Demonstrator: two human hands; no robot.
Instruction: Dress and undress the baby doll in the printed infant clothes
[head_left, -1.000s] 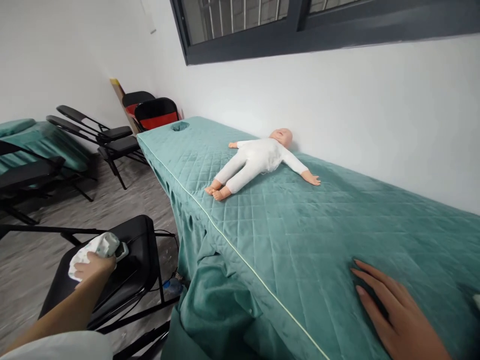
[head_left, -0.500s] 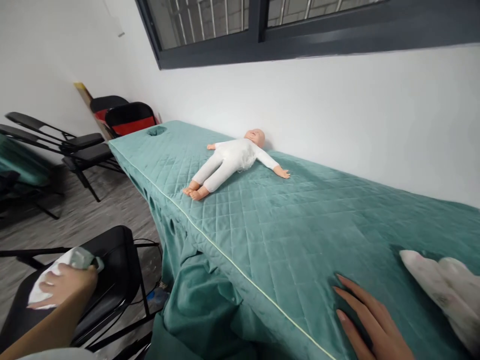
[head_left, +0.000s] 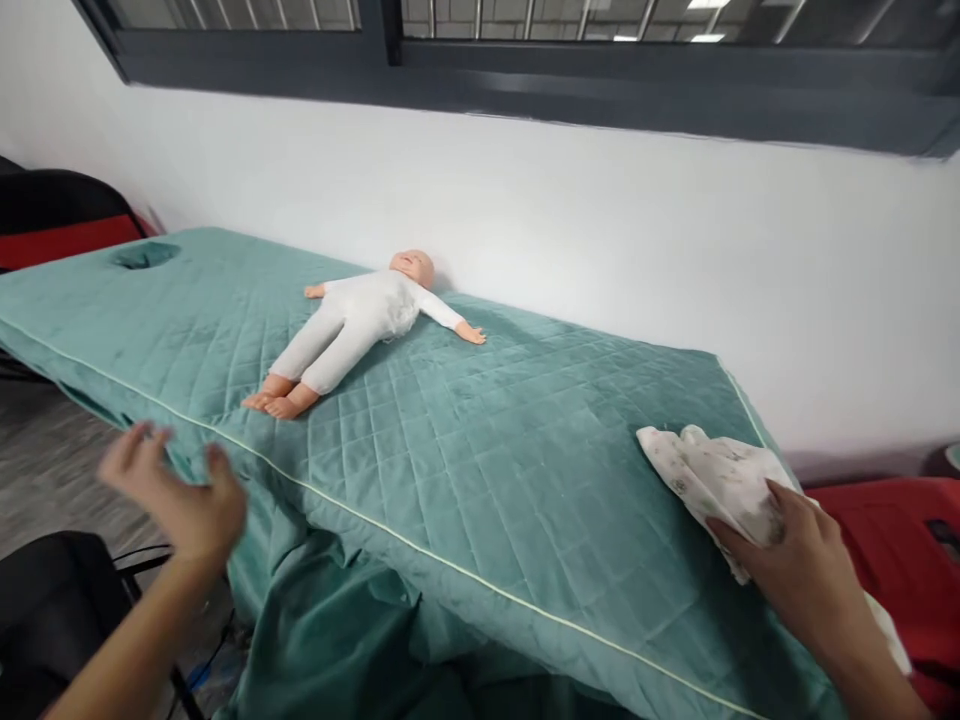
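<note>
The white cloth (head_left: pixel 701 468) with a small print lay crumpled at the right end of the bed (head_left: pixel 525 470), near its corner. The right hand (head_left: pixel 802 570) rested on the cloth, its fingers (head_left: pixel 739 530) curled over the fabric and grasping it. The left hand (head_left: pixel 180 495) hung in the air just before the bed's front edge, fingers spread and holding nothing. A doll (head_left: pixel 352 320) in white lay on its back near the wall.
</note>
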